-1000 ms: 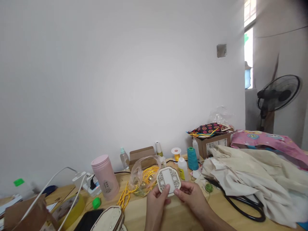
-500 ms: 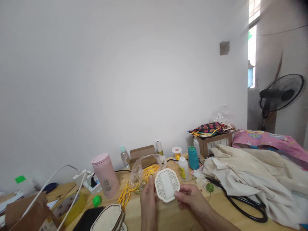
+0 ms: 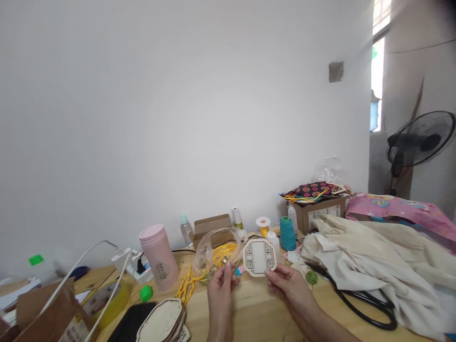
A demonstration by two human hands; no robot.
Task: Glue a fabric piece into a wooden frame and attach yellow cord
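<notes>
In the head view, the right hand (image 3: 290, 287) pinches the pale plaque (image 3: 259, 259) by its lower right edge, thumb in front, holding it up above the table (image 3: 256, 316) with its broad face towards the camera; the left hand (image 3: 220, 289) is apart from the plaque, thumb raised and fingers curled, beside a small blue and pink scrap (image 3: 240, 270); whether those fingers grip the scrap or merely sit near it, I cannot tell; the plaque has openwork down both sides and a plain middle panel, and its outline looks whole; as far as the view shows, its shape and cut pattern are finished, while no yellow cord is seen tied to it; what is left to do on it cannot be judged from this; a stack of pale plaques (image 3: 160, 324) lies at the near edge, next to a flat black object (image 3: 132, 323), and how finished those are is unclear; behind the left hand, yellow cord (image 3: 223, 250) lies in and around a clear plastic bag (image 3: 204, 251); a white bottle (image 3: 273, 239) stands behind the plaque, near a teal thread cone (image 3: 287, 235); black-handled scissors (image 3: 391, 324) lie partly under pale cloth (image 3: 377, 251) on the right.
</notes>
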